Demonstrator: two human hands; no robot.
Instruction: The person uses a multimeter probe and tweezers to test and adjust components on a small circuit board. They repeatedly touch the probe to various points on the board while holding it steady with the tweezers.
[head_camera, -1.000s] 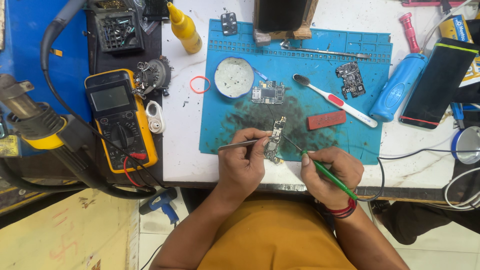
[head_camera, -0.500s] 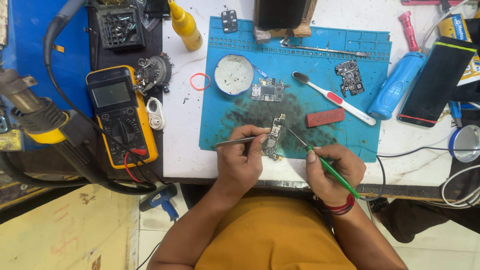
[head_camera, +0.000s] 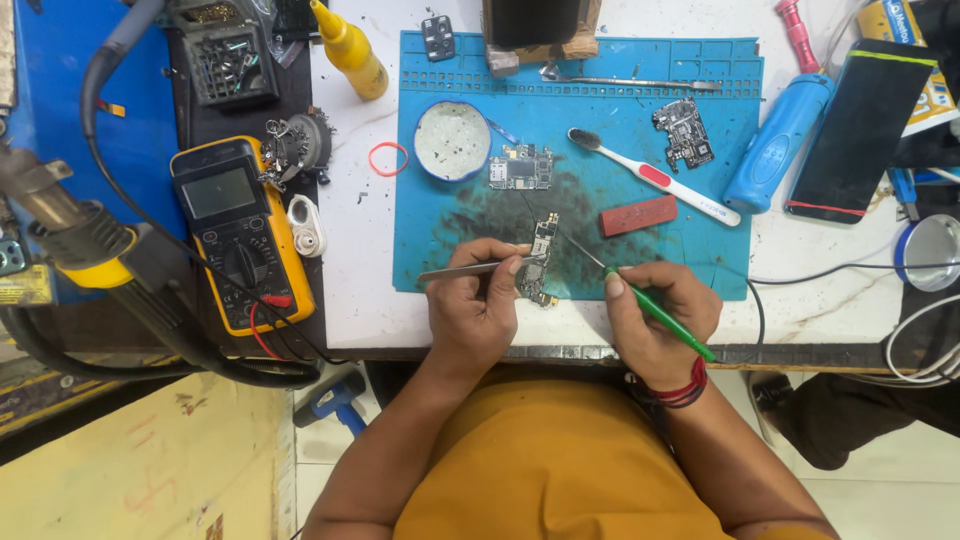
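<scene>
Both hands barely shifting since 0.5 s ago, view just tilting a bit. Blue work mat (head_camera: 470, 230) lying on white bench, circuit board (head_camera: 541, 258) sitting near mat's front edge. Left hand (head_camera: 478, 308) pinching tweezers (head_camera: 470, 269) against board; right hand (head_camera: 655, 318) gripping green-handled probe (head_camera: 655, 312), tip resting beside board.
</scene>
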